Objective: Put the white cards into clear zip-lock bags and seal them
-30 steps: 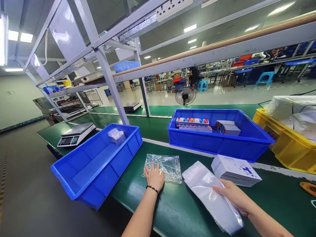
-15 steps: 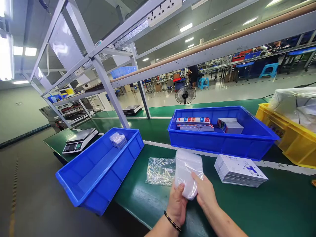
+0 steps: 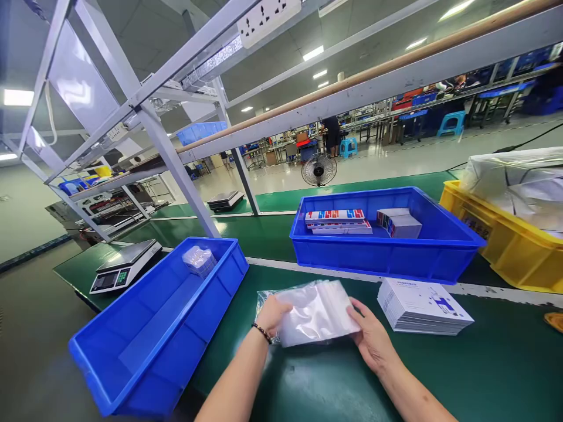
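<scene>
A stack of clear plastic bags (image 3: pixel 314 313) is held level between both hands, just over the green bench. My left hand (image 3: pixel 271 316) is closed on its left end, thumb on top. At the right end, my right hand (image 3: pixel 372 337) grips the edge between thumb and fingers. Partly covered by the stack, a crinkled clear plastic bag (image 3: pixel 263 298) lies on the bench; its contents are hidden. A pile of white printed booklets (image 3: pixel 424 308) sits to the right of my right hand.
Behind the hands stands a blue bin (image 3: pixel 382 255) with printed boxes. Another blue bin (image 3: pixel 162 328), at left, holds a small wrapped bundle (image 3: pixel 199 261). A scale (image 3: pixel 127 266) stands beyond it. A yellow crate (image 3: pixel 519 258) is at right; a metal frame rises behind.
The bag stack was in my right hand alone, then both hands folded it upright. Now it is opened out flat and turned sideways over the crinkled bag. The view has shifted slightly.
</scene>
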`<control>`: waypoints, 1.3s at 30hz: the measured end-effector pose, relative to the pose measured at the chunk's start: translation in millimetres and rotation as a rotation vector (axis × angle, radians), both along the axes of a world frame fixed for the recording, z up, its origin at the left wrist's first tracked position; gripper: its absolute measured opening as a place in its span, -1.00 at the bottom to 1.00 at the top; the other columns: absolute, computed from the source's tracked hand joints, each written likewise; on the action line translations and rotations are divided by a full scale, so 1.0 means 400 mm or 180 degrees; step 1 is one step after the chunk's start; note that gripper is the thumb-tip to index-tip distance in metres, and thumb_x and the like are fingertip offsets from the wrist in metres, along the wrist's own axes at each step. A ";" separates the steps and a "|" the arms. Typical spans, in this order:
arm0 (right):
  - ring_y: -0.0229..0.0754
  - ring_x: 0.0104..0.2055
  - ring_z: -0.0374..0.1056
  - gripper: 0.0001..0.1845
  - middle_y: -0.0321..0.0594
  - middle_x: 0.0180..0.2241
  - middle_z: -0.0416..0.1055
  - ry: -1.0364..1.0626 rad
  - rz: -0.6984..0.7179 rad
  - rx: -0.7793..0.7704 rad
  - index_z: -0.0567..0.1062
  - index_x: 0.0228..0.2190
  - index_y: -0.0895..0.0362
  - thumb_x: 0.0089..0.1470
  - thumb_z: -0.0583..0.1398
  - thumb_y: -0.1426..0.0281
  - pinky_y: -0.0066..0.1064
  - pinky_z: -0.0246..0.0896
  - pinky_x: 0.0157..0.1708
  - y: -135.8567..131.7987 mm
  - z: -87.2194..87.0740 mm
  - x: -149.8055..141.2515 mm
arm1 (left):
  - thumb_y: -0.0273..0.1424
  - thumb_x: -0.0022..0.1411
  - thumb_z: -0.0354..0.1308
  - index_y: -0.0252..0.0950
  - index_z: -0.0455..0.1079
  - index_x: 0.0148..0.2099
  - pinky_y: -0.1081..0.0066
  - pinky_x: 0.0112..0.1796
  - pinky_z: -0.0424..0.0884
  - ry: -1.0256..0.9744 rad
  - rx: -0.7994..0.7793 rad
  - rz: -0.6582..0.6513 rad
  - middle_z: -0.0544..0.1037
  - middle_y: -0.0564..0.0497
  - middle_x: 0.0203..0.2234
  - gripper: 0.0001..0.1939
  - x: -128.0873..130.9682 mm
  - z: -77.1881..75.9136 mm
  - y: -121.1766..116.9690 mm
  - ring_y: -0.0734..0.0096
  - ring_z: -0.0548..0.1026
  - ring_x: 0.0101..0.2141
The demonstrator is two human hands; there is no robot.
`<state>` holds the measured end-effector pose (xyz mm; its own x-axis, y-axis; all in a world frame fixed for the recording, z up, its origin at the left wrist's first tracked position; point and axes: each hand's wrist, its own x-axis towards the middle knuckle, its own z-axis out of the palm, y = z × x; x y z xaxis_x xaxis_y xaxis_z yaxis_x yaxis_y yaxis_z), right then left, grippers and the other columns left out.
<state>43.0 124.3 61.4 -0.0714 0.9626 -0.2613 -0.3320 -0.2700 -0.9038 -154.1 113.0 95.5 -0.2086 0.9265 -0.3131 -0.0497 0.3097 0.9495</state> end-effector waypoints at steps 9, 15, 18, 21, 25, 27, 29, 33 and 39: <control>-0.11 -0.38 0.43 -0.42 -0.16 -0.23 0.44 -0.1721 0.0938 0.0308 0.18 -0.04 0.11 -0.18 0.13 0.34 -0.28 0.33 -0.40 0.031 -0.057 -0.013 | -0.33 0.20 0.04 -0.37 0.33 -0.20 0.35 -0.36 0.42 0.1530 -0.0836 -0.0746 0.46 0.02 -0.34 -0.79 -0.053 -0.056 0.079 0.46 0.44 -0.38; -0.07 -0.28 0.37 -0.52 -0.11 -0.13 0.34 -0.2930 0.1086 0.0838 0.30 -0.10 0.09 -0.16 0.10 0.34 -0.26 0.23 -0.26 0.018 -0.044 0.040 | -0.45 0.09 0.10 -0.38 0.23 -0.04 0.23 -0.06 0.20 0.3138 -0.0537 -0.0392 0.36 -0.21 -0.07 -0.65 -0.070 -0.008 0.046 0.13 0.29 -0.01; -0.14 -0.40 0.36 -0.68 -0.16 -0.20 0.37 -0.3084 0.1209 0.1092 0.37 -0.25 0.06 -0.11 0.06 0.27 -0.32 0.25 -0.37 -0.023 -0.019 0.086 | -0.32 0.17 0.00 -0.32 0.28 -0.11 0.27 -0.07 0.20 0.3630 -0.0469 -0.0644 0.41 -0.16 -0.12 -0.74 -0.027 -0.004 0.022 0.18 0.32 -0.03; -0.19 -0.49 0.33 -0.74 -0.21 -0.32 0.41 -0.3132 0.1332 0.1320 0.40 -0.34 0.05 -0.09 0.04 0.24 -0.36 0.26 -0.45 -0.068 0.005 0.133 | -0.18 0.11 0.08 -0.33 0.36 -0.26 0.27 -0.18 0.31 0.3826 -0.0679 -0.1186 0.49 -0.09 -0.32 -0.70 0.019 -0.027 0.017 0.23 0.43 -0.21; -0.18 -0.52 0.32 -0.72 -0.22 -0.44 0.45 -0.3114 0.1397 0.1488 0.42 -0.37 0.07 -0.06 0.02 0.20 -0.38 0.27 -0.50 -0.113 0.019 0.198 | -0.25 0.19 0.03 -0.35 0.33 -0.16 0.20 -0.18 0.35 0.3992 -0.0923 -0.1612 0.45 -0.05 -0.22 -0.72 0.038 -0.055 0.024 0.34 0.42 -0.22; -0.18 -0.52 0.32 -0.71 -0.22 -0.45 0.46 -0.3021 0.1339 0.1490 0.43 -0.40 0.06 -0.06 0.02 0.18 -0.38 0.28 -0.50 -0.126 0.013 0.227 | -0.27 0.21 0.01 -0.33 0.32 -0.12 0.19 -0.18 0.36 0.4042 -0.0978 -0.1716 0.43 -0.05 -0.18 -0.73 0.036 -0.058 0.024 0.34 0.41 -0.20; -0.17 -0.51 0.33 -0.69 -0.22 -0.46 0.47 -0.2930 0.1277 0.1490 0.44 -0.41 0.06 -0.06 0.03 0.15 -0.39 0.28 -0.49 -0.131 0.000 0.247 | -0.28 0.20 0.02 -0.33 0.31 -0.10 0.19 -0.19 0.37 0.4067 -0.1041 -0.1797 0.42 -0.05 -0.16 -0.72 0.034 -0.055 0.022 0.33 0.41 -0.20; -0.16 -0.50 0.34 -0.67 -0.21 -0.48 0.48 -0.2830 0.1225 0.1517 0.45 -0.42 0.08 -0.07 0.02 0.15 -0.38 0.29 -0.48 -0.133 -0.030 0.255 | -0.28 0.19 0.04 -0.33 0.29 -0.08 0.20 -0.21 0.39 0.4074 -0.1162 -0.1903 0.41 -0.06 -0.16 -0.70 0.038 -0.044 0.022 0.33 0.42 -0.21; -0.17 -0.52 0.35 -0.69 -0.24 -0.52 0.48 -0.2722 0.1171 0.1688 0.46 -0.45 0.08 -0.07 0.03 0.17 -0.40 0.29 -0.50 -0.138 -0.040 0.262 | -0.29 0.20 0.02 -0.32 0.29 -0.06 0.20 -0.20 0.38 0.4173 -0.0968 -0.1808 0.40 -0.06 -0.14 -0.71 0.064 -0.010 0.014 0.33 0.41 -0.20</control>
<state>147.9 69.3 45.3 -0.3718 0.9246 0.0833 0.4888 0.2713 -0.8291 -128.5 118.7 91.5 -0.1288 0.9139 -0.3850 0.9763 0.1850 0.1125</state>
